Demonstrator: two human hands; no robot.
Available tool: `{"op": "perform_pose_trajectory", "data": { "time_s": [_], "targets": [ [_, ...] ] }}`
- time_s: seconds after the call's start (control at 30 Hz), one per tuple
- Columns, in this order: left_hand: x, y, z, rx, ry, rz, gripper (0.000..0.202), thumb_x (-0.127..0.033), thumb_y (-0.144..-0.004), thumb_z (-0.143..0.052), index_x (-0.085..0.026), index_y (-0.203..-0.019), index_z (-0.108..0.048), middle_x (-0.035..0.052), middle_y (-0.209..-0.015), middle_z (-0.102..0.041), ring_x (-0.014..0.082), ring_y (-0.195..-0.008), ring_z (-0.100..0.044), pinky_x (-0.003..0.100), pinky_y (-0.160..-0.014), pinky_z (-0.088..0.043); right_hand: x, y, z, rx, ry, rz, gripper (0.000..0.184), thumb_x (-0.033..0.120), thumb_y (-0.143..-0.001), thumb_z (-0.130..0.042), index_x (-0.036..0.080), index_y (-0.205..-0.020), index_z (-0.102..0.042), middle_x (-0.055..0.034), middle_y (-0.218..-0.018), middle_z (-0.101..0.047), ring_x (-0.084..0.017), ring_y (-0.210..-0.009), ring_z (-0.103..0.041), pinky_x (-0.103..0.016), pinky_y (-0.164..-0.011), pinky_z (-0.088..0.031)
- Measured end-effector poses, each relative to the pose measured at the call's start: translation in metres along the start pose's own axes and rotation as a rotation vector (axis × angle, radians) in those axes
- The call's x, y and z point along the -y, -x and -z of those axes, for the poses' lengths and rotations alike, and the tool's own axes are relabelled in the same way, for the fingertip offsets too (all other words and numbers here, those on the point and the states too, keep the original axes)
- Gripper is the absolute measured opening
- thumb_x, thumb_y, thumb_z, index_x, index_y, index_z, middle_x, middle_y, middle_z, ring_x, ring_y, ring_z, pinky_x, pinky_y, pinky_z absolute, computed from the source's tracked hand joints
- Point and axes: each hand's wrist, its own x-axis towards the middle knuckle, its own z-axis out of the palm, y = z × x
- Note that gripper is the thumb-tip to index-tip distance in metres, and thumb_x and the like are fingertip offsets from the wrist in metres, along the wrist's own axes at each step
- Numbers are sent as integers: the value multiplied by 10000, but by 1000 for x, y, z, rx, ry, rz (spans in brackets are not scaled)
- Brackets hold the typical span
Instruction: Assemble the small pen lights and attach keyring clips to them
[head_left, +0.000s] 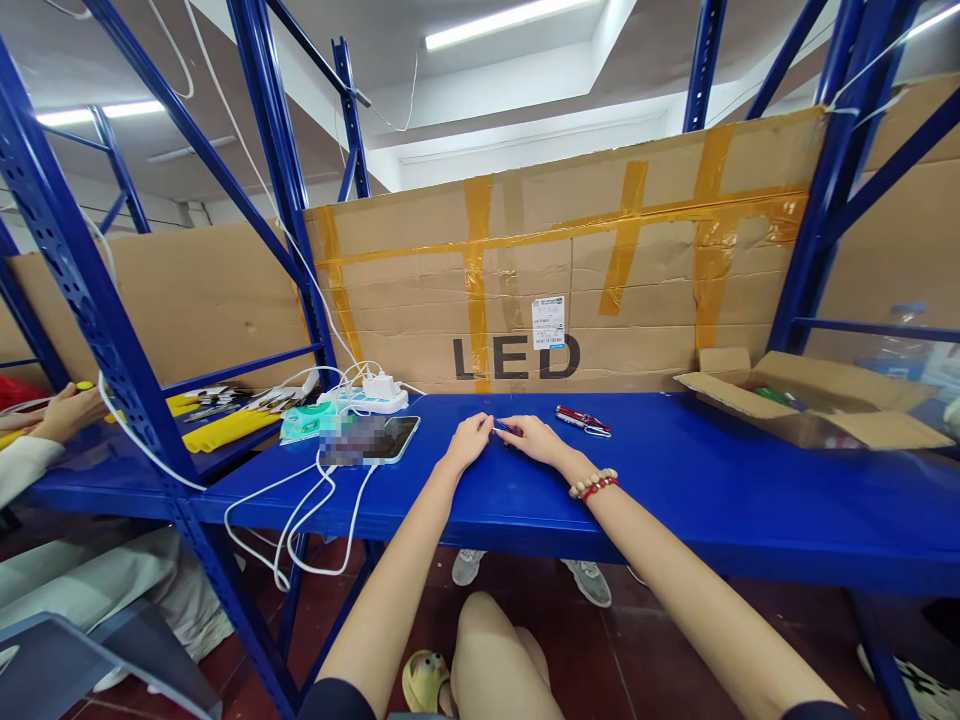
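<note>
My left hand (pixel 472 438) rests on the blue shelf top with its fingers pinched together. Facing it, my right hand (pixel 534 440) is also closed, its fingertips almost meeting the left ones. Between the fingertips shows a thin pen-like piece (pixel 500 426), dark blue with a pale part; the fingers hide much of it. Just beyond my right hand lie slim red and silver pen-like items (pixel 583 420), close together on the shelf. To the left of my left hand is a phone (pixel 395 440), lying flat, part of its screen blurred out.
A white power strip (pixel 367 395) with tangled cables and a teal packet (pixel 307 423) sit at the left. An open cardboard box (pixel 810 400) stands at the right. Cardboard (pixel 637 270) closes the back. Beyond the left blue post (pixel 112 300) is another person's hand (pixel 71 412).
</note>
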Motion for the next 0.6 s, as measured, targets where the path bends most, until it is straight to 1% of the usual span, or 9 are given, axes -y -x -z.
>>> {"op": "perform_pose_trajectory", "data": {
  "time_s": [0.1,0.17,0.23,0.3,0.4,0.6],
  "targets": [
    [-3,1,1,29,100,-25,349,-356,-886,-304,-163,-635,-450,-34,-516,-434,93,-496,-403,213,-525,-313,-1,0,-1,-21,30,33,286,363,-899,-406,178,-949,-619,-46,-877,-640,-146,-751,-558,-226,-644,-386],
    [-6,2,3,29,103,-43,344,-323,-882,-317,-162,-600,-431,-34,-517,-428,92,-504,-398,213,-534,-311,0,1,0,-20,88,49,299,364,-910,-389,176,-988,-609,-61,-915,-630,-153,-777,-562,-233,-655,-389],
    [-9,3,4,25,92,-54,347,-300,-874,-338,-161,-569,-424,-33,-515,-429,94,-513,-399,217,-548,-313,3,2,1,-7,160,60,298,349,-918,-380,167,-983,-607,-76,-932,-619,-155,-776,-562,-237,-656,-387],
    [-10,3,5,19,84,-57,351,-281,-870,-348,-162,-551,-430,-33,-505,-428,99,-519,-406,223,-565,-317,6,2,2,2,212,76,290,328,-924,-375,156,-963,-605,-84,-935,-613,-154,-772,-562,-237,-658,-384],
    [-11,2,6,18,77,-61,344,-256,-864,-365,-162,-544,-450,-32,-505,-447,105,-543,-430,226,-597,-327,8,1,4,9,244,96,268,300,-925,-384,146,-982,-596,-88,-940,-612,-151,-782,-565,-228,-663,-383],
    [-11,1,7,33,70,-71,344,-257,-867,-366,-158,-561,-488,-27,-515,-474,109,-569,-461,222,-618,-341,13,-1,4,26,369,56,242,271,-920,-403,138,-998,-590,-94,-949,-620,-174,-831,-581,-230,-657,-363]
  ]
}}
